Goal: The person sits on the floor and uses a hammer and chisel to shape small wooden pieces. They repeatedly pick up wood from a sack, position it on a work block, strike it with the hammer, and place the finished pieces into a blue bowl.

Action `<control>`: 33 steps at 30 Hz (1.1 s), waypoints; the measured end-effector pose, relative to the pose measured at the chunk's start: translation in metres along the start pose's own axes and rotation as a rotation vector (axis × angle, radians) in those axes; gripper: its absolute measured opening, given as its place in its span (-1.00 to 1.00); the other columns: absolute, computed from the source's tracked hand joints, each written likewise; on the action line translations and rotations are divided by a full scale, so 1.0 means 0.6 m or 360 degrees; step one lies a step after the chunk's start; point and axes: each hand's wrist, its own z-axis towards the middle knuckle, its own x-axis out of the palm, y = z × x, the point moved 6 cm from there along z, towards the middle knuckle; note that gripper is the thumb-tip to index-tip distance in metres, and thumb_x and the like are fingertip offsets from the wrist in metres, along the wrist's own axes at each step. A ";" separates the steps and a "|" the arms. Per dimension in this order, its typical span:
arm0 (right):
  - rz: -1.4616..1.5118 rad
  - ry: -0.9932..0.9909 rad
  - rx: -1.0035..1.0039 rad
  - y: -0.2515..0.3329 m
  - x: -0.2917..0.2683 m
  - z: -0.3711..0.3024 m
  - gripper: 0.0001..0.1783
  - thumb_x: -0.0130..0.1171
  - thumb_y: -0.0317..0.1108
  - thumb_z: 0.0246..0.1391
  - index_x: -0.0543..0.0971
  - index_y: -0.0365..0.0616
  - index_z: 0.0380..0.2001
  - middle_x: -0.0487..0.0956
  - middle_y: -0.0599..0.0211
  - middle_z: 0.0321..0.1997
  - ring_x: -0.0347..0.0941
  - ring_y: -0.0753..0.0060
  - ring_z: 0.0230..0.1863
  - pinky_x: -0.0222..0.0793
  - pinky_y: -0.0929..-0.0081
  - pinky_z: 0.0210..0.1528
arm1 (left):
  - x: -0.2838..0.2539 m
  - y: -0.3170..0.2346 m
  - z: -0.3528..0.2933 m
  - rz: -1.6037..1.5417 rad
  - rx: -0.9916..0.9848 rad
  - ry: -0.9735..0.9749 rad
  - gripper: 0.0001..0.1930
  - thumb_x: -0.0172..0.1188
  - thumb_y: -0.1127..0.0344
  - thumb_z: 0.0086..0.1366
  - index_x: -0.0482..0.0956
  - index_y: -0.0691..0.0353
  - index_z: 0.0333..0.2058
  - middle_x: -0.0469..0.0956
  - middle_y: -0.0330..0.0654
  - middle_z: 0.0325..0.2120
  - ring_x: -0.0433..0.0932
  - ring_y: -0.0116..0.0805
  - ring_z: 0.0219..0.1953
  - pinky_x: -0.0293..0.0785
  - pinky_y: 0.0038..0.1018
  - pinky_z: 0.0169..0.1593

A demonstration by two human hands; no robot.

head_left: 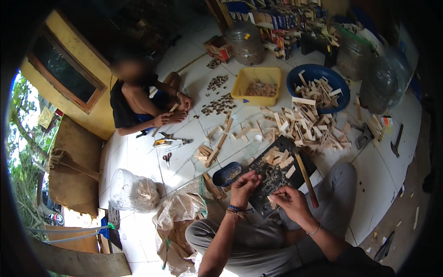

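I sit on the floor with a black board (307, 161) in front of my legs. Small wooden pieces (279, 158) and a scatter of tiny grey bits (270, 177) lie on it. My left hand (246, 188) hovers over the board's near left side, fingers pinched together; what they hold, if anything, is too small to make out. Close to it, my right hand (294, 205) is closed on a small wooden block (273, 201), partly hidden by the fingers. A wooden-handled tool (305, 177) with a red end rests along the board's right side.
Beyond the board lies a heap of wooden blocks (310, 125), near a blue tub (291, 87) and a yellow basin (236, 94). A blue bowl (226, 174) and a sack (177, 217) are at left. Another person (138, 99) sits far left; a hammer (396, 142) lies right.
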 end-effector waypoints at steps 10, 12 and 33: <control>0.0031 -0.0017 -0.0022 -0.022 -0.001 -0.002 -0.70 0.41 -0.20 0.23 0.66 -0.23 -0.22 0.68 0.34 -0.35 0.58 0.60 -0.33 0.47 0.54 -0.26 | 0.010 0.010 -0.001 0.0047 0.0055 0.0040 -0.72 0.24 0.55 0.40 0.58 0.41 0.06 0.67 -0.11 -0.07 0.65 -0.21 0.09 0.59 -0.34 0.19; 0.0077 0.0010 -0.0088 -0.018 0.001 -0.003 -0.70 0.40 -0.20 0.24 0.65 -0.24 -0.21 0.68 0.34 -0.37 0.56 0.62 -0.35 0.46 0.53 -0.27 | 0.006 0.010 -0.001 0.0120 0.0057 0.0031 -0.79 0.22 0.56 0.41 0.61 0.37 -0.01 0.68 -0.11 -0.07 0.66 -0.22 0.08 0.58 -0.35 0.20; -0.0079 -0.0044 -0.0020 -0.001 -0.004 -0.002 -0.74 0.40 -0.24 0.22 0.66 -0.25 -0.23 0.67 0.33 -0.36 0.59 0.61 -0.31 0.47 0.54 -0.27 | 0.029 -0.001 -0.012 0.0032 0.0066 0.0059 -0.73 0.23 0.57 0.38 0.46 0.34 0.01 0.61 -0.07 -0.06 0.66 -0.10 0.09 0.61 -0.22 0.19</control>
